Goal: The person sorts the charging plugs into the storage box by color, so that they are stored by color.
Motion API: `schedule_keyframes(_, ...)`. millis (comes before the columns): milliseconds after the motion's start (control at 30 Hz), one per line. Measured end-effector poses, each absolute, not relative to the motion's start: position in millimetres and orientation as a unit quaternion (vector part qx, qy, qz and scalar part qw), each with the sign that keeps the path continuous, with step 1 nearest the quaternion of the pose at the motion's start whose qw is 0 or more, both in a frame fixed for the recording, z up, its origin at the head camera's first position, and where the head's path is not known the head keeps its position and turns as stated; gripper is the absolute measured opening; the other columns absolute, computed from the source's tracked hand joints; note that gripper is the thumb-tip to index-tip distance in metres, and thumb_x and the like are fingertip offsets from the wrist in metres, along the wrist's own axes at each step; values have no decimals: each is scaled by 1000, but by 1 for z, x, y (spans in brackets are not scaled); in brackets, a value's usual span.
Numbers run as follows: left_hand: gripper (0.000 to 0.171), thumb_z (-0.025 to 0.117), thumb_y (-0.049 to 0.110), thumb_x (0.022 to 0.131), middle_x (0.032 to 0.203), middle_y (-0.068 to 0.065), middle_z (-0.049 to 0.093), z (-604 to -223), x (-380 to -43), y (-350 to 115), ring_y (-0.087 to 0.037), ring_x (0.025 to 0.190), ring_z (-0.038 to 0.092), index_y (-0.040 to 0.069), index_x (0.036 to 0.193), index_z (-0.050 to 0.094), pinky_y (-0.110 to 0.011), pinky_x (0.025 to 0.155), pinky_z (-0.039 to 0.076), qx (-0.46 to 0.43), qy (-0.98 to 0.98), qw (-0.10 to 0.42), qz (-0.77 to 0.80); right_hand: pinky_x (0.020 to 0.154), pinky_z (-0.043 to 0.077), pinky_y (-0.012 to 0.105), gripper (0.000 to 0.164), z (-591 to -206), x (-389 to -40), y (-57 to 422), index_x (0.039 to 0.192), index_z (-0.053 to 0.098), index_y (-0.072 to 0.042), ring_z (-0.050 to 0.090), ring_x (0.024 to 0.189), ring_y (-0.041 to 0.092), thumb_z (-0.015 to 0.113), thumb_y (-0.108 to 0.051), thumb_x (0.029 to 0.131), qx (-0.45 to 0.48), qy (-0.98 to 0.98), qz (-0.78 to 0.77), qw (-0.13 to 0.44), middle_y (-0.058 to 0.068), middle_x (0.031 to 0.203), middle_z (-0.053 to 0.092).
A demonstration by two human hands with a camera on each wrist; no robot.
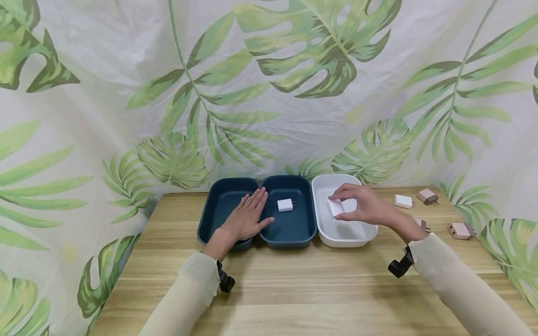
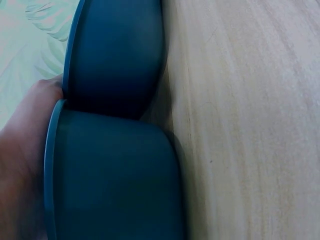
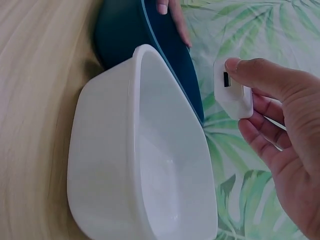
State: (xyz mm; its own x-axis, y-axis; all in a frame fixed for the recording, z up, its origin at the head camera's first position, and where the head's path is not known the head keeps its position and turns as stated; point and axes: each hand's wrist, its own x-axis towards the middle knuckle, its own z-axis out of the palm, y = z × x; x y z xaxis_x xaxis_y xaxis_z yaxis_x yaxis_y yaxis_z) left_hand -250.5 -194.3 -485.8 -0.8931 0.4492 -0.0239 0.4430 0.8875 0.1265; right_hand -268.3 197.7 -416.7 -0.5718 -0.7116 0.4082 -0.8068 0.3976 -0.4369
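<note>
Two dark blue trays stand side by side, the left one (image 1: 207,212) and the middle one (image 1: 310,228), with a white tray (image 1: 344,242) to their right. My left hand (image 1: 245,220) rests over the adjoining rims of the blue trays, its fingers straight. A white plug-in charger (image 1: 285,205) lies in the middle tray. Above the white tray, my right hand (image 1: 364,204) pinches another white charger (image 3: 221,96) between thumb and fingers. In the right wrist view that charger's dark USB port shows, and it is held apart from the tray.
On the table's right side lie a white charger (image 1: 403,201) and pinkish-brown chargers, one at the back (image 1: 427,196) and one nearer the right edge (image 1: 460,230). Another is partly hidden by my right forearm. A leaf-patterned cloth (image 1: 260,130) hangs behind the wooden table (image 1: 294,289).
</note>
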Motion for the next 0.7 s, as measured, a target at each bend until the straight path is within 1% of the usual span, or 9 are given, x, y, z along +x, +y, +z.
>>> schedule_keyframes(67,88,40,62,110,179,-11,6,-485,-250,-194,-26,165,3,4,170,13,-50,133,9,231,971,25,58,83,59,36,44,-417,-270,193,117,81,-5,69,99,18,96,-16,77,457,-832,307,76,2,112,75)
schedule_keyframes(200,88,40,61,110,179,-11,6,-485,-250,-194,-26,165,3,3,170,13,-51,133,10,232,971,26,58,84,60,42,44,-419,-273,182,116,81,-4,69,99,20,96,-17,77,460,-828,314,69,4,111,75)
schedule_keyframes(267,88,41,61,109,179,-12,7,-485,-250,-194,-27,165,4,3,170,14,-51,132,11,234,970,25,58,84,60,41,44,-421,-274,177,116,81,-3,69,99,20,96,-17,77,462,-826,317,67,4,111,76)
schedule_keyframes(400,88,38,63,110,179,-11,6,-488,-251,-196,-26,165,3,4,170,13,-50,133,10,236,970,25,58,84,60,41,43,-424,-277,167,115,81,-3,70,99,20,96,-16,77,468,-821,319,68,5,110,75)
schedule_keyframes(567,89,33,66,109,179,-9,3,-492,-253,-197,-24,165,1,5,171,11,-49,133,9,234,971,21,54,81,60,45,42,-426,-280,156,114,81,-3,70,97,21,96,-14,77,477,-812,329,69,7,108,75)
schedule_keyframes(700,89,35,65,109,179,-10,4,-491,-252,-197,-25,165,1,4,170,13,-50,133,9,232,971,21,58,80,60,38,42,-428,-284,148,114,81,-3,69,96,20,96,-16,77,473,-815,329,62,6,109,76)
